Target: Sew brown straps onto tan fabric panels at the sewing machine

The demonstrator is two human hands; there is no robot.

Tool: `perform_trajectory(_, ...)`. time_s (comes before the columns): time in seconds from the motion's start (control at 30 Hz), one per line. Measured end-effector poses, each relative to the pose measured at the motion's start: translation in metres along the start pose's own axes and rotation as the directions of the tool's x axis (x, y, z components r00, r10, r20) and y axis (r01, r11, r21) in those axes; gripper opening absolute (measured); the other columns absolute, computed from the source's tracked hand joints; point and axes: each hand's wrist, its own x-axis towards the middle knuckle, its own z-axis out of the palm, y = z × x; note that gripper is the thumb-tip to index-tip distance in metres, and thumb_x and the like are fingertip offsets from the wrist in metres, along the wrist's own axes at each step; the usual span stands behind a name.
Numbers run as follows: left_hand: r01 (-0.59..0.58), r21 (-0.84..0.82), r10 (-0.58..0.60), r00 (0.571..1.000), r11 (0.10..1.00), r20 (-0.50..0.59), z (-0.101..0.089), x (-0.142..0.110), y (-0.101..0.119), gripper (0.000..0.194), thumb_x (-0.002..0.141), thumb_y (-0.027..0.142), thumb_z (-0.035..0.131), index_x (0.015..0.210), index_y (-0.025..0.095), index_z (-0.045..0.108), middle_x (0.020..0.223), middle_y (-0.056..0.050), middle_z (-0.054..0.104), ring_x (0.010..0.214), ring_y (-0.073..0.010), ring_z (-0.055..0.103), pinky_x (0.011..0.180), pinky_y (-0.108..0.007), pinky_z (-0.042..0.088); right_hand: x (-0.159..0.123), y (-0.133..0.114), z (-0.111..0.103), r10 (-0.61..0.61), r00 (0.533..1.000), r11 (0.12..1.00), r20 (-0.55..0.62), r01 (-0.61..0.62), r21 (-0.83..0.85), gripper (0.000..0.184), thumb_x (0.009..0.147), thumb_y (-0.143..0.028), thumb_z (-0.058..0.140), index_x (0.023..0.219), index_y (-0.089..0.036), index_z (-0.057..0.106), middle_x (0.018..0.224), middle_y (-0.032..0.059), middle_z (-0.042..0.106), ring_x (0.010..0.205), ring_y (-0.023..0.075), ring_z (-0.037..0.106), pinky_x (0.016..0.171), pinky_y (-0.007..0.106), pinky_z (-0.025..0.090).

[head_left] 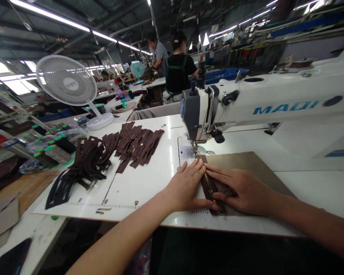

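My left hand (186,185) lies flat on the white table, its fingers pressing the left edge of a dark brown zipper strip (208,186). My right hand (240,189) presses flat on the strip's right side and on the brown-grey fabric panel (246,162) under it. The strip runs from my hands up to the needle foot (195,147) of the white sewing machine (275,103). Both hands hold the pieces down with fingers spread, not gripping.
A pile of brown zipper strips (139,143) and a heap of dark cut pieces (86,162) lie to the left. A white desk fan (67,82) stands at the back left. Two people (176,70) work at a far table. Clutter fills the left bench (17,183).
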Motion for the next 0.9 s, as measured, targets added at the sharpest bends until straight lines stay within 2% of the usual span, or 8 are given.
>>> perform_trajectory(0.2, 0.002, -0.073, -0.002, 1.0, 0.997, 0.0, -0.002, -0.001, -0.003, 0.112, 0.059, 0.059, 0.077, 0.141, 0.005, 0.023, 0.149, -0.02, 0.021, 0.141, -0.0264, 0.013, 0.117, -0.05, 0.009, 0.0, -0.001, 0.0, 0.025, 0.999, 1.0, 0.039, -0.025, -0.009, 0.053, 0.085, -0.038, 0.055, 0.129, -0.009, 0.05, 0.135, 0.0202, 0.045, 0.11, 0.0276, 0.057, 0.084, 0.041, 0.053)
perform_trajectory(0.47, -0.001, -0.091, 0.002, 1.0, 0.996, 0.008, -0.005, 0.001, -0.002, 0.111, 0.059, 0.061, 0.075, 0.142, 0.009, 0.023, 0.148, -0.022, 0.019, 0.14, -0.0286, 0.015, 0.114, -0.056, 0.009, 0.0, -0.001, 0.001, 0.044, 0.998, 0.999, 0.037, -0.044, 0.006, 0.051, 0.083, -0.041, 0.058, 0.124, -0.012, 0.056, 0.135, 0.0201, 0.046, 0.105, 0.0289, 0.06, 0.08, 0.041, 0.054)
perform_trajectory(0.67, 0.006, -0.071, -0.003, 0.999, 0.997, 0.035, -0.007, 0.003, -0.001, 0.109, 0.06, 0.06, 0.075, 0.141, 0.009, 0.023, 0.147, -0.024, 0.02, 0.14, -0.0307, 0.016, 0.112, -0.06, 0.003, 0.001, -0.002, 0.001, 0.06, 0.997, 0.998, 0.053, -0.061, 0.017, 0.061, 0.08, -0.043, 0.06, 0.129, -0.009, 0.051, 0.134, 0.021, 0.046, 0.111, 0.0299, 0.056, 0.086, 0.043, 0.052)
perform_trajectory(0.8, -0.005, -0.093, 0.003, 1.0, 0.996, -0.024, -0.003, 0.0, -0.003, 0.114, 0.055, 0.062, 0.077, 0.142, 0.011, 0.023, 0.146, -0.024, 0.025, 0.138, -0.0318, 0.02, 0.112, -0.06, 0.007, -0.001, -0.003, 0.005, 0.031, 0.999, 0.999, 0.02, -0.031, -0.007, 0.066, 0.08, -0.048, 0.059, 0.132, -0.008, 0.047, 0.139, 0.0232, 0.039, 0.115, 0.0315, 0.053, 0.085, 0.043, 0.052)
perform_trajectory(0.9, -0.031, -0.07, 0.022, 0.993, 0.997, -0.119, 0.003, -0.005, -0.007, 0.114, 0.054, 0.069, 0.073, 0.142, 0.013, 0.025, 0.146, -0.022, 0.028, 0.139, -0.0327, 0.02, 0.112, -0.061, 0.008, -0.002, -0.002, 0.007, -0.009, 1.0, 0.999, -0.023, 0.008, -0.046, 0.067, 0.082, -0.049, 0.056, 0.134, -0.009, 0.044, 0.137, 0.0215, 0.043, 0.108, 0.0299, 0.058, 0.081, 0.04, 0.055)
